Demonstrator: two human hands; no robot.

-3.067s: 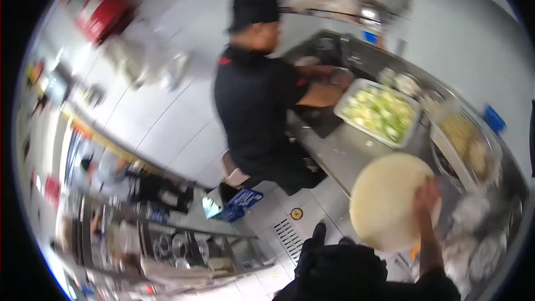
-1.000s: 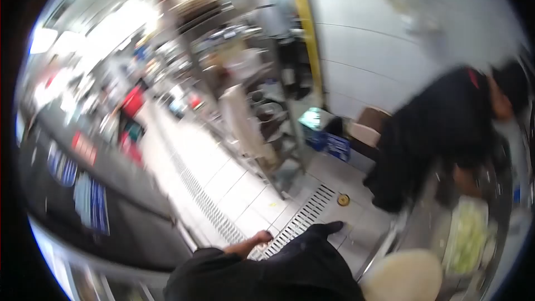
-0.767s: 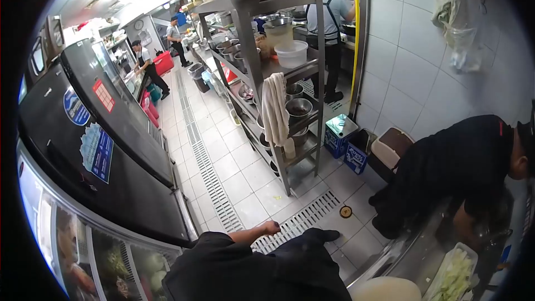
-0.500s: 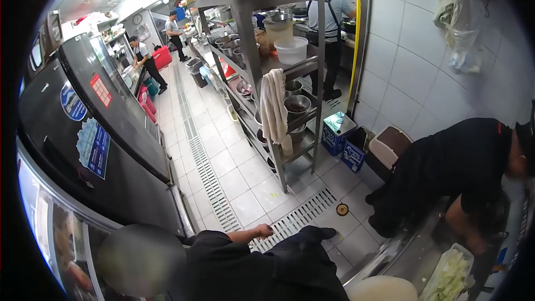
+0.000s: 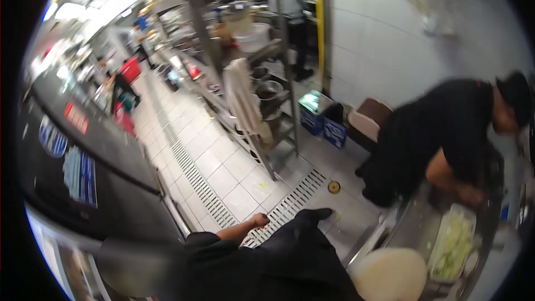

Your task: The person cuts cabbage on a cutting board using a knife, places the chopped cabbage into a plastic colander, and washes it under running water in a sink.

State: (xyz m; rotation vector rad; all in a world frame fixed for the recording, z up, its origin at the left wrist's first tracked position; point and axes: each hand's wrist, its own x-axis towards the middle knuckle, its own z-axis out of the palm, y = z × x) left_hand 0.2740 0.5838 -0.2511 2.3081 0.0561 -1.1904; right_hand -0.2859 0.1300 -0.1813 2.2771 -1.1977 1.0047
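My left arm hangs beside my dark clothing (image 5: 267, 267). At its end, my left hand (image 5: 258, 221) is closed, fingers curled, above the floor drain grate (image 5: 287, 206). No object shows in it, though the hand is small and slightly blurred. A dark shoe (image 5: 317, 213) is just to its right. My right hand is outside the view. Lower right, a round pale board (image 5: 389, 274) sits at the edge of the metal counter (image 5: 409, 239). Next to it lies a white tray (image 5: 471, 218) of chopped pale green vegetable pieces (image 5: 452, 245).
A co-worker in black (image 5: 434, 128) bends over the counter at right. A metal shelf rack (image 5: 264, 161) with bowls and a hanging cloth (image 5: 242, 95) stands ahead. Blue boxes (image 5: 315, 114) and a bin (image 5: 370, 117) line the wall. Dark fridges (image 5: 95, 134) flank the tiled aisle (image 5: 192, 139).
My view has swung right and down, so rack, fridges and co-worker appear shifted left and upward. More of the pale board and vegetable tray shows. My left hand stays low and closed.
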